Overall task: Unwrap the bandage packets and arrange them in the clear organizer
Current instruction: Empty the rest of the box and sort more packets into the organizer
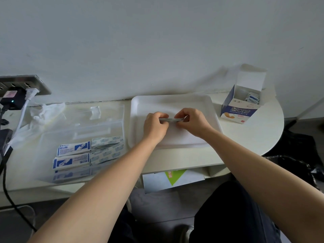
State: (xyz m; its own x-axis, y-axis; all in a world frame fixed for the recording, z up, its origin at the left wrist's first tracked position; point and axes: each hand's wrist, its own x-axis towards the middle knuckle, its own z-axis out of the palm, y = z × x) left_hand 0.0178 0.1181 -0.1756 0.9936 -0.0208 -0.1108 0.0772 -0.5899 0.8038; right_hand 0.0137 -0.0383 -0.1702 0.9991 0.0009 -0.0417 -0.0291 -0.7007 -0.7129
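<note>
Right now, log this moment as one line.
left hand, right hand: pinching bandage packet | over: white tray | clear organizer: bandages inside

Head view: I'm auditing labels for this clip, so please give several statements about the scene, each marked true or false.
1. The left hand and the right hand both pinch one bandage packet over the white tray. True.
2. The clear organizer lies left of the tray. True.
3. The organizer holds nothing. False: bandages lie in its near part.
4. The bandage box is closed. False: its lid stands open.
</note>
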